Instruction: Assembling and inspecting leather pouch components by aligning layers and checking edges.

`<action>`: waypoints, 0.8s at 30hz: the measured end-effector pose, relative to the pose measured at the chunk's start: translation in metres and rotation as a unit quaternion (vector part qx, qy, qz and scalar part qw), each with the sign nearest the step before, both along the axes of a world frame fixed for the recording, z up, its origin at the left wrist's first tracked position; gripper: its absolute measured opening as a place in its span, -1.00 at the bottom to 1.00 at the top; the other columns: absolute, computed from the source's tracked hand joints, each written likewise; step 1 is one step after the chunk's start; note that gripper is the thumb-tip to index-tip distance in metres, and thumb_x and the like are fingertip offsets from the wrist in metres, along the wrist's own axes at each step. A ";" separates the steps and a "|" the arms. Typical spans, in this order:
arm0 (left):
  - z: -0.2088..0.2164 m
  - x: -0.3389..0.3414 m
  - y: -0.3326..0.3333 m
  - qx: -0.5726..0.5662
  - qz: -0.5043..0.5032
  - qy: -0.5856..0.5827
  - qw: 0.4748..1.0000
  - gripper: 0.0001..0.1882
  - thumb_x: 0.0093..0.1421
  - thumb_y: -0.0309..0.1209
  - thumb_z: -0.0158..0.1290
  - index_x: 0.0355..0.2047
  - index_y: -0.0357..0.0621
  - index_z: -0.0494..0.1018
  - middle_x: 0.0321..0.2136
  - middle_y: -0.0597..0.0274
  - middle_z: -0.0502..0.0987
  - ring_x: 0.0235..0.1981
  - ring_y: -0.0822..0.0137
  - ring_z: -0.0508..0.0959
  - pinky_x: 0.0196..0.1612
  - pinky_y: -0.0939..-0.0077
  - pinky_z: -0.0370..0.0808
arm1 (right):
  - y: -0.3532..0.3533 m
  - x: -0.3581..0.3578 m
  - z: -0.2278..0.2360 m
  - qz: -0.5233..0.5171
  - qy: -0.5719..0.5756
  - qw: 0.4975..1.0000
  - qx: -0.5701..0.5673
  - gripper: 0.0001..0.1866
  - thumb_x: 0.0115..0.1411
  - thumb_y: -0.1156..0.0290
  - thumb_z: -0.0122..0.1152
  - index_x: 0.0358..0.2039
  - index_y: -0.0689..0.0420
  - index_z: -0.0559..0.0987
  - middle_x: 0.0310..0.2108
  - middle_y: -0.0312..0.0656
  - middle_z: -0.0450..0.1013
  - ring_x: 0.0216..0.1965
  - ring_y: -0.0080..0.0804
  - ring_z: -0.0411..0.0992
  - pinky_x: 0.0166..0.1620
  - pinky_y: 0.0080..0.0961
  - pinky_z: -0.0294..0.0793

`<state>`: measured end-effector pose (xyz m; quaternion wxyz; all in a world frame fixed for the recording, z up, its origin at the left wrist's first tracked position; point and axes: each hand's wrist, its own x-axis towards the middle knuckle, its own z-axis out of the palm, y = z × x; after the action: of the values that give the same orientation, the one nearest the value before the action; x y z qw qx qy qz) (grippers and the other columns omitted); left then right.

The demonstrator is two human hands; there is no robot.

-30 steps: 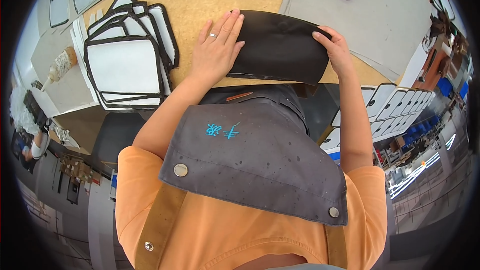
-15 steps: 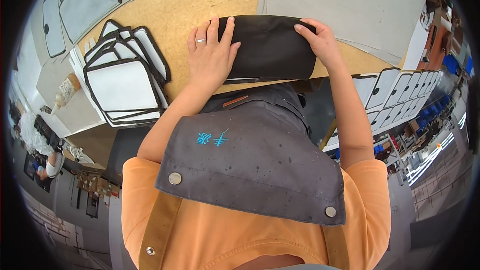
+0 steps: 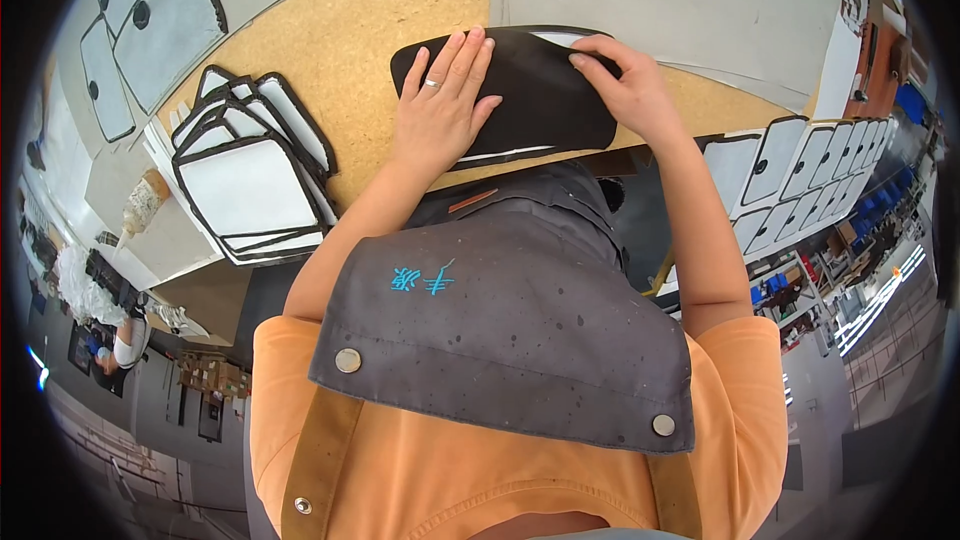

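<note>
A black, leather-like panel (image 3: pixel 540 100) with rounded corners lies on the tan work board in front of me. My left hand (image 3: pixel 445 105) rests flat on its left part, fingers stretched out. At the far right edge, my right hand (image 3: pixel 632 88) pinches the black top layer between thumb and fingers. There the layer is raised, and a white surface (image 3: pixel 566 38) shows beneath it. A thin white strip also shows along the near edge. To the left of my left hand sits a stack of white panels (image 3: pixel 245 185) with black borders.
A glue bottle (image 3: pixel 147 202) with a nozzle lies at the left. More bordered panels (image 3: pixel 165 30) are at the far left, and a grey sheet (image 3: pixel 660 15) covers the far right. Rows of white panels (image 3: pixel 780 175) stand low on the right. Another person (image 3: pixel 125 340) is at the left.
My left hand has slid right onto the black panel, uncovering its left corner. My right hand has drawn the top layer's far edge inward, so white shows beneath it.
</note>
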<state>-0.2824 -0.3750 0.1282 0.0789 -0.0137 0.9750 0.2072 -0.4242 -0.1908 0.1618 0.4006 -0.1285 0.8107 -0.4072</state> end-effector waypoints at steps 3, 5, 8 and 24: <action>0.001 -0.001 -0.001 0.008 -0.003 0.000 1.000 -0.37 0.12 -0.13 -0.02 0.17 -0.06 0.15 0.20 0.32 0.13 0.22 0.37 0.10 0.21 0.29 0.00 | -0.006 0.004 0.009 -0.017 -0.078 0.997 -0.013 -0.80 0.16 0.43 0.10 -0.24 0.25 0.53 -0.13 -0.26 0.45 -0.11 -0.56 0.36 -0.04 -0.60 0.33; 0.002 0.000 -0.003 0.009 -0.006 0.000 1.000 -0.37 0.12 -0.14 -0.03 0.17 -0.07 0.15 0.20 0.32 0.13 0.22 0.36 0.10 0.21 0.29 0.01 | -0.012 -0.002 0.017 -0.035 -0.133 0.990 -0.020 -0.79 0.17 0.42 0.09 -0.23 0.25 0.53 -0.05 -0.23 0.41 -0.05 -0.54 0.33 0.00 -0.59 0.31; 0.001 0.000 -0.001 0.003 -0.004 0.004 1.000 -0.38 0.13 -0.14 -0.03 0.17 -0.08 0.15 0.20 0.30 0.13 0.22 0.36 0.11 0.20 0.28 0.02 | -0.017 -0.006 0.024 -0.054 -0.228 0.972 -0.036 -0.78 0.17 0.42 0.09 -0.21 0.26 0.52 -0.02 -0.23 0.40 -0.04 -0.52 0.33 0.01 -0.59 0.30; 0.001 -0.011 0.009 -0.050 0.019 0.025 0.998 -0.40 0.10 -0.02 -0.02 0.15 0.17 0.20 0.07 0.28 0.27 0.08 0.29 0.25 0.08 0.26 0.12 | -0.007 -0.003 -0.020 -0.034 0.145 0.983 0.110 -0.74 0.14 0.24 0.10 -0.32 0.19 0.52 -0.56 -0.17 0.43 -0.57 -0.44 0.30 -0.44 -0.56 0.31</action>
<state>-0.2932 -0.3659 0.1293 0.0496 -0.0304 0.9854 0.1601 -0.4271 -0.1980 0.1420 0.2764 -0.1136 0.9039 -0.3059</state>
